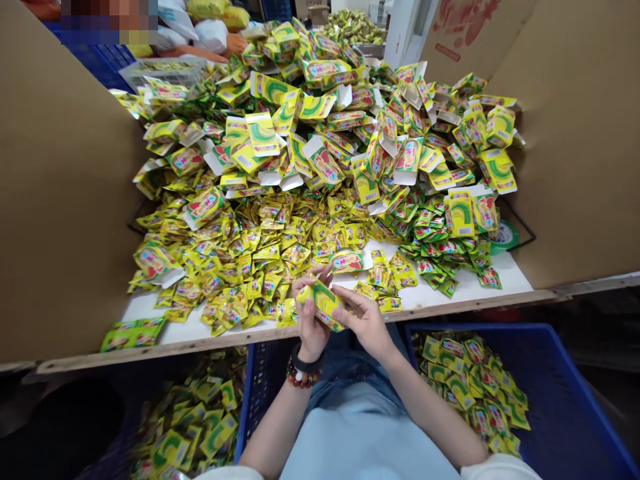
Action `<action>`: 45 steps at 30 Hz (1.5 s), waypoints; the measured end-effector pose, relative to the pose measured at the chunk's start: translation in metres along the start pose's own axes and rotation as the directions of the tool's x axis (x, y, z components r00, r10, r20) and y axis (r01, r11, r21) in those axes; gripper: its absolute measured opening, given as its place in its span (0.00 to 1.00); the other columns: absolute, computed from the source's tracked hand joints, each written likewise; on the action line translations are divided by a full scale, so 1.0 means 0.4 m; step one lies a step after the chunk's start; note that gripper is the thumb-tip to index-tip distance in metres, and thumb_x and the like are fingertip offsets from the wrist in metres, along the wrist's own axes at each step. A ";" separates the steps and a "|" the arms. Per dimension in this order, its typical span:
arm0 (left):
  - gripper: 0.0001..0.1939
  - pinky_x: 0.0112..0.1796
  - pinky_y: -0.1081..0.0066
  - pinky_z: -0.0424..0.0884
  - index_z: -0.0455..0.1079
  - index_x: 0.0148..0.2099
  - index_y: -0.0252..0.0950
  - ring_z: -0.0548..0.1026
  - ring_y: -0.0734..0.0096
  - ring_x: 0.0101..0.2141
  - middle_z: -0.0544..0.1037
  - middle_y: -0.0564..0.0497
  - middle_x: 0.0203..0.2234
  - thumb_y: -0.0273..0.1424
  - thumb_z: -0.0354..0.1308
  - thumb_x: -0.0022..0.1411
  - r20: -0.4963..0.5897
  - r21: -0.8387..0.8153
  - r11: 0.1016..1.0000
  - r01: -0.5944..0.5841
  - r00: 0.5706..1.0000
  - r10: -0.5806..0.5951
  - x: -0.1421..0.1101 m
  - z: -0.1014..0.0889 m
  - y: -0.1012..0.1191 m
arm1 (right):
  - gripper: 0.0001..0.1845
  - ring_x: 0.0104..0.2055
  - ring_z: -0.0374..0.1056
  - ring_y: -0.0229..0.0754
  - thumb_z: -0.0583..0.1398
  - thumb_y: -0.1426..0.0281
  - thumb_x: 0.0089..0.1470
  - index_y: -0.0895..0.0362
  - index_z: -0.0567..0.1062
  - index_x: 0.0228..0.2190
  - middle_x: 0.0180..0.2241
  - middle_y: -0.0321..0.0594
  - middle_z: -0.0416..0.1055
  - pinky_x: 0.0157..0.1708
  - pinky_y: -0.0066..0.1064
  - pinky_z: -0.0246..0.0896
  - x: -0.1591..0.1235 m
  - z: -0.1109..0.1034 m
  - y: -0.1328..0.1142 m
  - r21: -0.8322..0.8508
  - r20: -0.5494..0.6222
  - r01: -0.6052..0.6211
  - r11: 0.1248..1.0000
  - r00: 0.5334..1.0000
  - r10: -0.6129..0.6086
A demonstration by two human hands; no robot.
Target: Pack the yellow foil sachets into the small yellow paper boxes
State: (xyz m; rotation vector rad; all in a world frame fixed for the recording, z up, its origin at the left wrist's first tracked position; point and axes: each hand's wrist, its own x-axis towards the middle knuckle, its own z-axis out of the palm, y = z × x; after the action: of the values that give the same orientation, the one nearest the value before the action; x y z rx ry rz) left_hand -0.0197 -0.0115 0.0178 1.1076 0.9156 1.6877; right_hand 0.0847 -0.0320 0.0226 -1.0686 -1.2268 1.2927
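Note:
A small yellow and green carton [324, 301] is held between both hands, tilted, just above the table's front edge. My left hand [311, 320] grips its left side, with a dark band and a beaded bracelet on the wrist. At its right end, the fingers of my right hand [364, 323] close on the carton. Behind it on the table lies another carton [347, 262] with a white flap open. Small yellow sachets [270, 283] are spread to the left, and green sachets [433, 257] are heaped to the right.
A tall pile of cartons [320, 147], many with open flaps, covers the table's back. Cardboard walls [65, 180] stand at both sides. Blue crates [555, 387] below hold more cartons [465, 380]. A green strip of packets [133, 335] lies at the table's left corner.

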 end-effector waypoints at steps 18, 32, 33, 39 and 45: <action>0.13 0.61 0.56 0.59 0.67 0.48 0.48 0.64 0.60 0.61 0.70 0.53 0.56 0.45 0.50 0.65 0.015 -0.268 0.963 0.005 1.000 -0.001 -0.086 0.067 0.001 | 0.31 0.51 0.72 0.53 0.65 0.54 0.49 0.54 0.73 0.52 0.50 0.47 0.75 0.51 0.42 0.67 -0.039 -0.019 -0.035 -0.289 0.017 0.154 0.945 0.988 -0.155; 0.14 0.49 0.54 0.68 0.71 0.51 0.32 0.70 0.52 0.47 0.73 0.37 0.45 0.29 0.55 0.64 0.489 0.868 0.256 -0.426 0.822 -0.292 0.201 -0.011 -0.062 | 0.20 0.49 0.72 0.53 0.52 0.61 0.61 0.56 0.78 0.45 0.46 0.51 0.77 0.53 0.47 0.63 -0.130 -0.419 0.061 -0.846 -0.180 -0.091 0.526 0.976 -0.120; 0.12 0.47 0.55 0.68 0.72 0.48 0.31 0.70 0.53 0.45 0.74 0.37 0.42 0.27 0.54 0.64 0.466 0.885 0.179 -0.431 0.829 -0.308 0.230 -0.004 -0.062 | 0.19 0.51 0.71 0.52 0.51 0.64 0.61 0.57 0.77 0.46 0.47 0.51 0.76 0.54 0.46 0.62 -0.074 -0.379 0.067 -0.831 -0.164 -0.042 0.555 0.971 -0.172; 0.11 0.38 0.66 0.68 0.75 0.35 0.33 0.74 0.62 0.35 0.77 0.43 0.32 0.25 0.50 0.64 0.593 0.802 0.217 -0.556 0.697 -0.404 0.238 0.056 -0.048 | 0.23 0.51 0.67 0.56 0.62 0.77 0.47 0.59 0.75 0.47 0.44 0.53 0.75 0.50 0.44 0.59 0.174 -0.236 0.078 -0.775 -0.129 -0.099 0.624 0.992 -0.003; 0.11 0.38 0.66 0.70 0.74 0.35 0.30 0.76 0.61 0.34 0.77 0.41 0.30 0.25 0.50 0.64 0.665 0.721 0.270 -0.639 0.526 -0.530 0.100 0.142 -0.113 | 0.02 0.38 0.68 0.48 0.63 0.72 0.44 0.55 0.73 0.24 0.30 0.41 0.73 0.42 0.36 0.60 0.184 -0.315 0.073 -0.661 -0.219 -0.119 0.741 0.975 -0.039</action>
State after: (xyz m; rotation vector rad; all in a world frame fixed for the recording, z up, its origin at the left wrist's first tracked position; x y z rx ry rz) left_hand 0.0381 0.0470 0.0065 2.5617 1.1665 0.0306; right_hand 0.2003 0.0543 -0.0146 -1.7119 -1.5472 0.7137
